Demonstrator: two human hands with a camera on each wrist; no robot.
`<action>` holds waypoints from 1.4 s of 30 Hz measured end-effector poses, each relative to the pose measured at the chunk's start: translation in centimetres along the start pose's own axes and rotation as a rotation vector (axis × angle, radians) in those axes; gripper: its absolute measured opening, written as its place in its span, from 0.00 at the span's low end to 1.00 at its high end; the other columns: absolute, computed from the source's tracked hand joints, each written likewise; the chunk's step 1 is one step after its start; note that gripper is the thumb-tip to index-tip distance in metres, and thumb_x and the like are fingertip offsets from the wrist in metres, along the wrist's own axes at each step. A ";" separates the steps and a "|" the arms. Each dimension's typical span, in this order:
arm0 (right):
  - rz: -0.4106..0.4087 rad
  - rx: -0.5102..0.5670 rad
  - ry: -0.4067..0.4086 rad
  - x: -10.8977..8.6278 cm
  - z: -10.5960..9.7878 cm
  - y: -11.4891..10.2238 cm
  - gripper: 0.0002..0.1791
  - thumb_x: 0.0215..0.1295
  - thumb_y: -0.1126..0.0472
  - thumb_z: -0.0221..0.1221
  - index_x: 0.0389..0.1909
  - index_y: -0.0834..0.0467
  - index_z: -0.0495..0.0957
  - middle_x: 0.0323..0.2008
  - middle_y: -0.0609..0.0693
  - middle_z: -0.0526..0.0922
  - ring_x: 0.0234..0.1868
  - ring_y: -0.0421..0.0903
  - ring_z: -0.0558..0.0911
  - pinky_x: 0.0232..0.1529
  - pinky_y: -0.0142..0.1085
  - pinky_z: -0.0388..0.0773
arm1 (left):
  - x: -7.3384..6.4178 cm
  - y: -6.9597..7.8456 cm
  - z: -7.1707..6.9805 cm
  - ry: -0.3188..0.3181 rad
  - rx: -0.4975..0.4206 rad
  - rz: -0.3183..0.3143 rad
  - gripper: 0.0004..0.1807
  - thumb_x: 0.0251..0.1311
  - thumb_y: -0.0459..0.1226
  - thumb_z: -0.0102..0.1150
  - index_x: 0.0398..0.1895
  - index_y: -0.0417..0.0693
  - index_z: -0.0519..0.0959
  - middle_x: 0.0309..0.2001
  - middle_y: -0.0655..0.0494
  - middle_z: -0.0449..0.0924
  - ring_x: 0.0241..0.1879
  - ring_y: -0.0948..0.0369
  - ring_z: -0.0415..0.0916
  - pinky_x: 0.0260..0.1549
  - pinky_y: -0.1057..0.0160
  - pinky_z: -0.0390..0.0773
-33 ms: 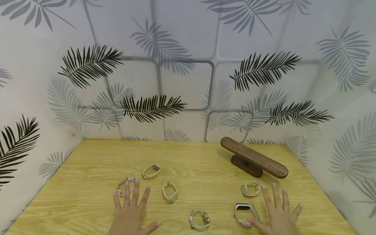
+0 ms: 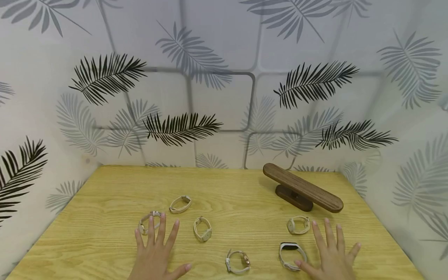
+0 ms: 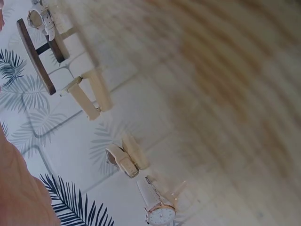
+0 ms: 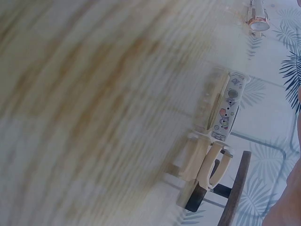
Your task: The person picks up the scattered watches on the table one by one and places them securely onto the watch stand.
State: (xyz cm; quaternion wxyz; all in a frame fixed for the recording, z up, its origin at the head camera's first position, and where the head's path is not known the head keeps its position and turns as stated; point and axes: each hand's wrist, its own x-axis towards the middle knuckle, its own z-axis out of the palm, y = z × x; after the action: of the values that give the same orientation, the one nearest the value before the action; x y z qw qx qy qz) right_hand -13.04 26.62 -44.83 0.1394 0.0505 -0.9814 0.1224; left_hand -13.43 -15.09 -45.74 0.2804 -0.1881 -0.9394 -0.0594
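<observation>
My left hand (image 2: 154, 251) is spread with straight fingers at the table's front left. Its fingertips overlap a light-strapped watch (image 2: 142, 227); I cannot tell whether they touch it. Just beyond lies a beige-strapped watch (image 2: 186, 199), and to the right another watch (image 2: 206, 235). A watch with a rose-gold case (image 2: 246, 259) lies between the hands. Spread too, my right hand (image 2: 330, 258) has its thumb tip over the edge of a white smart band (image 2: 289, 246); contact is unclear. A cream-strapped watch (image 2: 291, 225) lies beyond it. Neither hand grips anything.
A dark wooden T-shaped stand (image 2: 302, 188) stands at the back right of the yellow wood-grain table (image 2: 224, 194). Behind and at both sides hang leaf-patterned walls (image 2: 224, 101). Printed cartoons show on the band's strap (image 4: 229, 106) in the right wrist view.
</observation>
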 end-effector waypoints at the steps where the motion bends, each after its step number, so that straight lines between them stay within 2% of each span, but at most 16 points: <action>1: -0.003 0.000 0.005 0.0 0.0 0.0 0.63 0.47 0.33 0.61 0.73 0.43 0.28 0.73 0.60 0.31 0.69 0.74 0.37 0.47 0.81 0.26 | 0.0 0.0 0.0 -0.003 -0.004 -0.001 0.50 0.53 0.75 0.19 0.73 0.60 0.28 0.72 0.48 0.15 0.69 0.49 0.08 0.47 0.19 0.50; 5: -0.009 -0.002 0.017 -0.2 0.1 0.1 0.63 0.46 0.32 0.61 0.73 0.44 0.29 0.73 0.57 0.26 0.70 0.72 0.33 0.47 0.80 0.26 | 0.0 -0.1 0.1 -0.009 -0.006 -0.002 0.51 0.52 0.75 0.20 0.73 0.60 0.28 0.72 0.48 0.15 0.69 0.48 0.08 0.47 0.19 0.50; 10: -0.019 -0.021 0.038 -0.3 0.2 0.3 0.64 0.44 0.32 0.62 0.73 0.46 0.32 0.73 0.53 0.24 0.70 0.72 0.35 0.47 0.81 0.27 | -0.1 -0.2 0.1 -0.010 0.009 -0.006 0.51 0.51 0.76 0.19 0.73 0.60 0.28 0.72 0.49 0.14 0.69 0.47 0.09 0.45 0.19 0.52; 17: -0.011 -0.026 0.023 -0.2 0.2 0.4 0.64 0.45 0.32 0.62 0.73 0.44 0.29 0.73 0.58 0.27 0.70 0.71 0.34 0.49 0.80 0.25 | -0.2 -0.2 0.3 -0.029 -0.031 -0.018 0.52 0.52 0.75 0.24 0.73 0.60 0.28 0.72 0.48 0.14 0.69 0.48 0.08 0.50 0.19 0.43; 22: 0.001 -0.006 -0.008 0.2 -0.1 0.5 0.63 0.47 0.33 0.61 0.73 0.45 0.28 0.73 0.62 0.30 0.69 0.72 0.34 0.48 0.80 0.25 | -0.2 -0.4 0.4 -0.022 0.012 -0.014 0.53 0.52 0.75 0.29 0.73 0.59 0.28 0.72 0.48 0.15 0.69 0.49 0.08 0.46 0.19 0.52; 25: 0.012 0.022 -0.009 0.6 -0.4 0.6 0.62 0.48 0.34 0.61 0.73 0.46 0.28 0.72 0.63 0.30 0.69 0.73 0.34 0.48 0.80 0.25 | 0.0 -0.8 0.3 -0.047 0.030 -0.019 0.55 0.52 0.74 0.34 0.73 0.57 0.28 0.72 0.42 0.20 0.69 0.45 0.11 0.44 0.19 0.54; 29: 0.013 0.065 0.034 1.2 -1.2 0.9 0.61 0.50 0.36 0.61 0.73 0.49 0.30 0.72 0.66 0.33 0.69 0.73 0.33 0.49 0.80 0.27 | 0.8 -1.0 -0.3 -0.131 -0.053 -0.068 0.56 0.52 0.70 0.44 0.74 0.54 0.31 0.72 0.35 0.28 0.69 0.33 0.24 0.47 0.18 0.48; 33: -0.005 0.108 0.093 2.0 -1.9 1.2 0.59 0.53 0.37 0.61 0.73 0.52 0.32 0.70 0.70 0.35 0.68 0.75 0.34 0.51 0.79 0.29 | 2.0 -0.8 -1.4 -0.189 -0.157 -0.115 0.54 0.55 0.66 0.47 0.74 0.51 0.34 0.71 0.30 0.33 0.66 0.26 0.40 0.49 0.19 0.45; 38: 0.007 0.186 0.145 3.7 -2.8 2.1 0.54 0.60 0.42 0.57 0.72 0.62 0.35 0.68 0.76 0.35 0.66 0.78 0.36 0.52 0.79 0.32 | 4.0 -0.1 -2.1 -0.204 -0.344 -0.155 0.50 0.57 0.57 0.54 0.72 0.39 0.44 0.68 0.24 0.43 0.64 0.25 0.42 0.50 0.20 0.47; 42: 0.077 0.318 0.160 5.0 -3.2 3.6 0.47 0.65 0.49 0.53 0.69 0.74 0.38 0.64 0.83 0.37 0.62 0.84 0.39 0.51 0.79 0.36 | 5.3 0.3 -1.7 -0.225 -0.469 -0.176 0.47 0.60 0.53 0.54 0.70 0.34 0.47 0.68 0.25 0.45 0.65 0.27 0.44 0.52 0.22 0.49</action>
State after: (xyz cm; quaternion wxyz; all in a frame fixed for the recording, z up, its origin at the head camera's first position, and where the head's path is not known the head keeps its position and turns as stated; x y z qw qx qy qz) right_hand -17.43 30.58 -41.20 0.2025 0.0242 -0.9366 0.2848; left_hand -16.52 -13.53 -41.37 0.1170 -0.1708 -0.9380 -0.2781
